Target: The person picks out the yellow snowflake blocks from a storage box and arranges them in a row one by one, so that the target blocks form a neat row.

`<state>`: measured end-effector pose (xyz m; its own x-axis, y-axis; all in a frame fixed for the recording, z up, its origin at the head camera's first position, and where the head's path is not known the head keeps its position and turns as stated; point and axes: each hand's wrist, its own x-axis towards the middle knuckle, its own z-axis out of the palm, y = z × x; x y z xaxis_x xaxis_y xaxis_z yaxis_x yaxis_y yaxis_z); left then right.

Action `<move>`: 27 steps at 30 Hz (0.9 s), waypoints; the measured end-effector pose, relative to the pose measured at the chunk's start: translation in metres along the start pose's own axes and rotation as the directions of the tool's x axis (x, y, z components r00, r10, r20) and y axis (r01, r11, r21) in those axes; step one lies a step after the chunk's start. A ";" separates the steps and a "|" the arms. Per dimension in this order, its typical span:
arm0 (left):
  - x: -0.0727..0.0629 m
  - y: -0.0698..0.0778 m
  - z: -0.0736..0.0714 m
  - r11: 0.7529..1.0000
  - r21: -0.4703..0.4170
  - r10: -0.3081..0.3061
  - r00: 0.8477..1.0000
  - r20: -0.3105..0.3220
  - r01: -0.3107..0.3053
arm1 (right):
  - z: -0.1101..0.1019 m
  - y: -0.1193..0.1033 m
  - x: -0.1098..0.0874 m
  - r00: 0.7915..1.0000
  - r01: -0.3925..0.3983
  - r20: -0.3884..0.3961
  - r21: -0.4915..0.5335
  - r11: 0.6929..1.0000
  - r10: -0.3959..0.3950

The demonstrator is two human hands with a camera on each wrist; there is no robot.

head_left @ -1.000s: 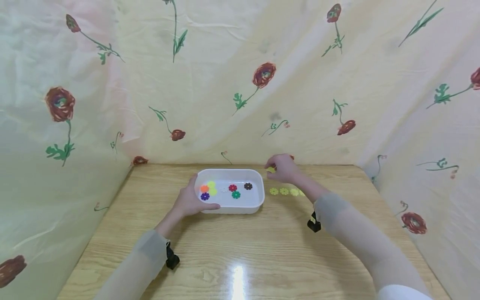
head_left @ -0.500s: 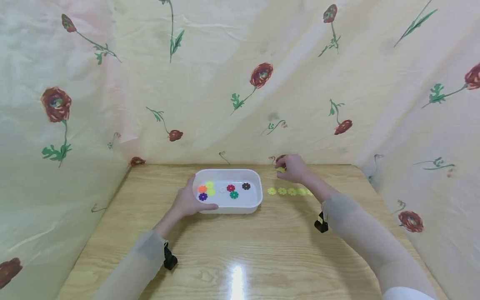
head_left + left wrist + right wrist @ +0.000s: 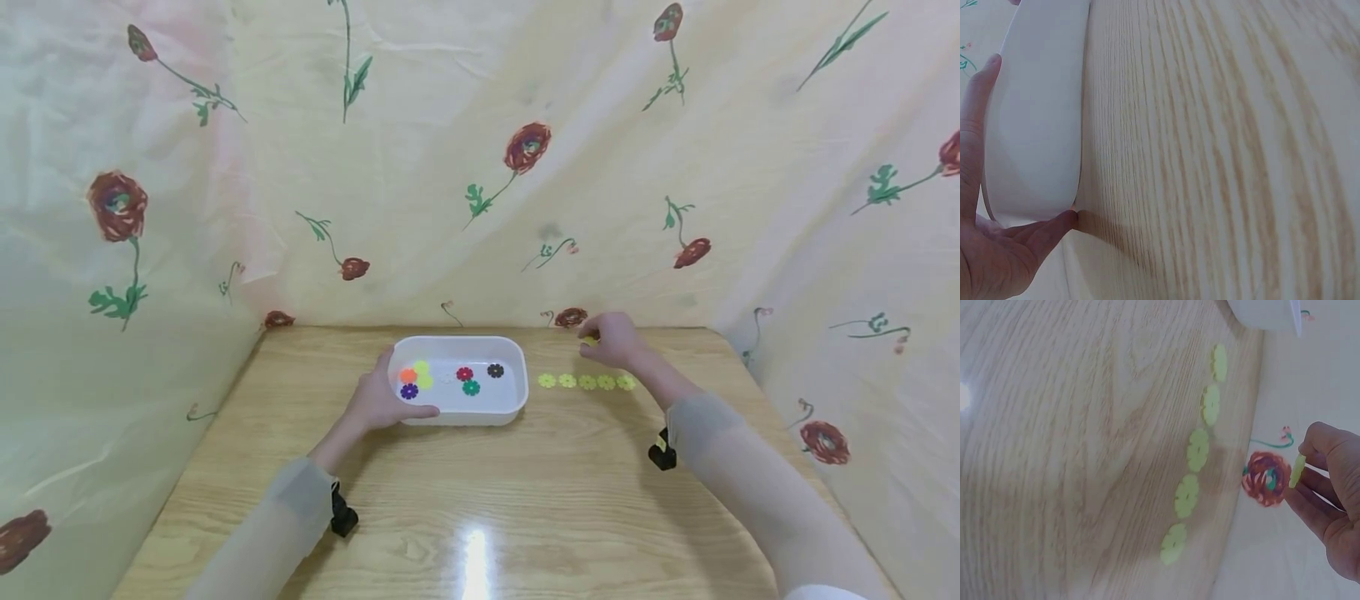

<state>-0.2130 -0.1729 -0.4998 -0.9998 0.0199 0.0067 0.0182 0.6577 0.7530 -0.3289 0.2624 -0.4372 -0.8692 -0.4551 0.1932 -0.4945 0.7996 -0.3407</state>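
My left hand [image 3: 375, 402] grips the left end of a white plastic tub [image 3: 465, 420], its thumb lying along the front rim. In the left wrist view the fingers [image 3: 1041, 240] press the tub's short end near the table. Above the table, toward the back right, my right hand [image 3: 617, 340] pinches a yellow flower-shaped disc [image 3: 1297, 470] between thumb and fingertips. Just in front of it, several matching yellow discs [image 3: 587, 382] lie flat in a row running right from the tub. Inside the tub are orange [image 3: 408, 377], purple [image 3: 408, 391], yellow, clear, red [image 3: 465, 374], green [image 3: 471, 388] and dark brown [image 3: 496, 371] discs.
The wooden table [image 3: 450, 492] ends at the back against a flower-printed curtain [image 3: 420, 183], which also hangs on both sides. A black wrist camera [image 3: 344, 518] sits under the left forearm, another [image 3: 662, 454] under the right.
My right hand has moved to the right above the row, carrying the yellow disc, so the row's right end now shows. The left hand and the tub stay in place.
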 end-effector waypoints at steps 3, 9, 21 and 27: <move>0.000 0.001 0.000 1.000 0.006 -0.007 1.000 0.005 0.007 | -0.001 0.005 -0.004 0.999 -0.032 0.014 -0.005 0.999 0.032; 0.000 0.001 0.001 1.000 0.006 -0.006 1.000 -0.003 0.006 | -0.002 0.014 -0.012 0.997 -0.070 0.037 -0.024 0.997 0.071; 0.000 -0.001 -0.001 1.000 -0.009 0.009 1.000 0.001 -0.009 | -0.001 0.036 -0.029 0.997 -0.080 -0.001 -0.065 0.995 0.080; 0.000 -0.003 -0.001 1.000 -0.008 0.018 1.000 -0.003 -0.018 | -0.001 0.046 -0.038 0.995 -0.097 0.017 -0.085 0.992 0.099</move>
<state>-0.2133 -0.1753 -0.5013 -0.9993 0.0295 0.0228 0.0366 0.6511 0.7581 -0.3185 0.3167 -0.4587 -0.9135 -0.3806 0.1433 -0.4063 0.8702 -0.2787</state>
